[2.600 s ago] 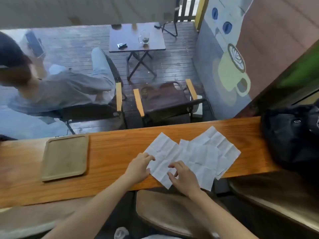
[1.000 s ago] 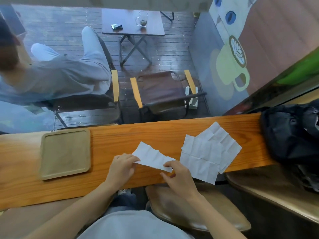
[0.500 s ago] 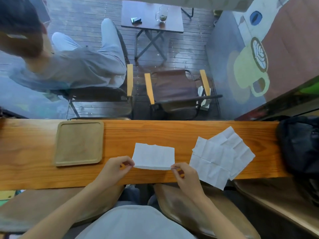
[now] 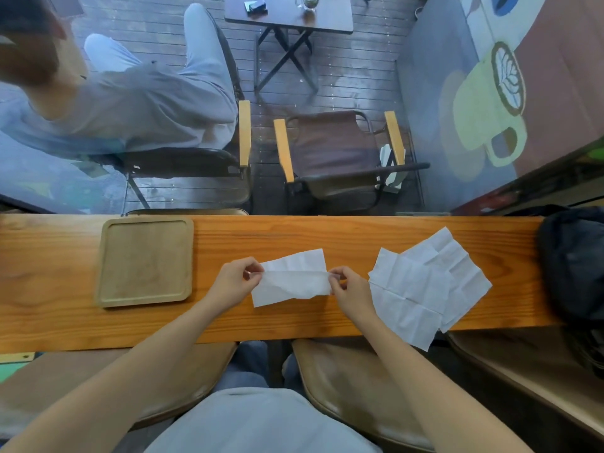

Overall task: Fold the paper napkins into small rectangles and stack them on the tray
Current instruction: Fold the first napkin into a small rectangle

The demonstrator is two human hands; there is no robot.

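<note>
A white paper napkin (image 4: 291,284), half folded, lies on the wooden counter (image 4: 353,233) in front of me. My left hand (image 4: 232,282) pinches its left end and my right hand (image 4: 351,291) pinches its right end, both lifting the near flap toward the far edge. To the right, two unfolded napkins (image 4: 421,282) lie overlapped, the nearer one hanging over the counter's front edge. A square wooden tray (image 4: 108,256) with nothing on it sits at the left of the counter.
A black bag (image 4: 572,266) rests on the counter's right end. Brown stool seats (image 4: 359,387) stand below the front edge. Beyond the glass, a person sits in a chair beside a vacant folding chair (image 4: 333,155) and a small table.
I slid one napkin off the spread pile to the middle and folded it in half. Now both hands raise its near edge for another fold. The view has tilted downward.
</note>
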